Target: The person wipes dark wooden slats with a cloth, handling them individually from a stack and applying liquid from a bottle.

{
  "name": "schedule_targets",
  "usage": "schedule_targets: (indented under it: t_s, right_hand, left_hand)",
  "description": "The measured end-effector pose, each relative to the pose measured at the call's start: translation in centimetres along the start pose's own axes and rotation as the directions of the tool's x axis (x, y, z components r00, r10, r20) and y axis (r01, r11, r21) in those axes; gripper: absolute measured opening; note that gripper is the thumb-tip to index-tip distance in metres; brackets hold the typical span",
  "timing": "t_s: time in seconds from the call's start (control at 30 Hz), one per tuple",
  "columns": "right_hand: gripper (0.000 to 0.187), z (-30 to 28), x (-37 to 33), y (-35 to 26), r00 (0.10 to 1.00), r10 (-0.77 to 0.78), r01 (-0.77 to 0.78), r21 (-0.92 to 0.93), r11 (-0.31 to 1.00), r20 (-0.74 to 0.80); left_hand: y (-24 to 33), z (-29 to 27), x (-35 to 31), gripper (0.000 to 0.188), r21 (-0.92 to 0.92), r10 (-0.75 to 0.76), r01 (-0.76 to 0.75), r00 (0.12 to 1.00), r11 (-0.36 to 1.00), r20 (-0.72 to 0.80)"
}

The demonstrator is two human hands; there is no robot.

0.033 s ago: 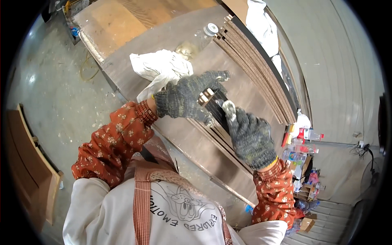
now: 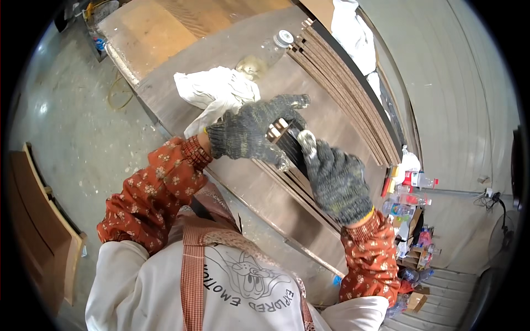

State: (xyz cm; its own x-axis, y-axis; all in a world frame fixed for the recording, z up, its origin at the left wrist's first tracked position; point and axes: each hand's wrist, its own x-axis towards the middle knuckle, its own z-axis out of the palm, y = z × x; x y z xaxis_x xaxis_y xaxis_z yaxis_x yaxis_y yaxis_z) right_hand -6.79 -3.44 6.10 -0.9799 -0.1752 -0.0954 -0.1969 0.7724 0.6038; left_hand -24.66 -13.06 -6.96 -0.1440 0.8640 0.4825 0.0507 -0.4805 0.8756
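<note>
My left hand (image 2: 248,127), in a dark grey knitted glove, is spread across the end of a narrow black board (image 2: 291,144). Its thumb points down along the near side, while the fingers stretch out past the far side. Pale wooden dowels (image 2: 275,130) stick out of the board's end between thumb and fingers. Against the same board rests my right hand (image 2: 338,185), gloved alike, with a whitened thumb tip and curled fingers. Whatever those fingers may hold is hidden. Beside my left wrist lies a crumpled white cloth (image 2: 218,91).
A stack of brown-edged boards (image 2: 342,88) runs along the worktable's (image 2: 259,193) far side. Near it lies a clear jar with a white lid (image 2: 283,38). Bottles (image 2: 411,198) and boxes crowd the right. A wooden panel (image 2: 41,220) stands at left.
My right hand has shifted slightly up and left along the black board. My left hand stays in place, and the view has moved a little.
</note>
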Motion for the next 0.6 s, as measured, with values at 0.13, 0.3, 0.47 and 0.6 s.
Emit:
schedule_targets:
  t_s: [0.13,0.3,0.47,0.6]
  right_hand:
    - [0.041,-0.7,-1.1,-0.4,0.993,-0.04,0.044,-0.028,0.999,0.11]
    - [0.036,0.8,-5.2,-1.6,0.999,-0.033,0.03,-0.109,0.994,-0.025]
    - [0.033,-0.3,-1.5,-2.2,0.987,0.043,-0.043,-0.005,0.999,0.154]
    - [0.039,-0.5,-6.4,-2.0,1.0,-0.012,0.012,-0.012,1.0,0.024]
  left_hand:
    - [-0.2,0.1,-0.2,0.104,-0.213,-0.066,0.064,0.998,0.975,-0.002]
    - [-1.0,0.4,0.4,0.105,0.097,0.044,-0.048,0.998,0.994,0.044]
    - [-0.7,-0.2,0.3,0.099,0.083,0.049,-0.049,0.999,0.995,0.004]
    - [0.1,-0.5,0.2,0.092,0.195,0.031,-0.03,0.999,0.98,-0.007]
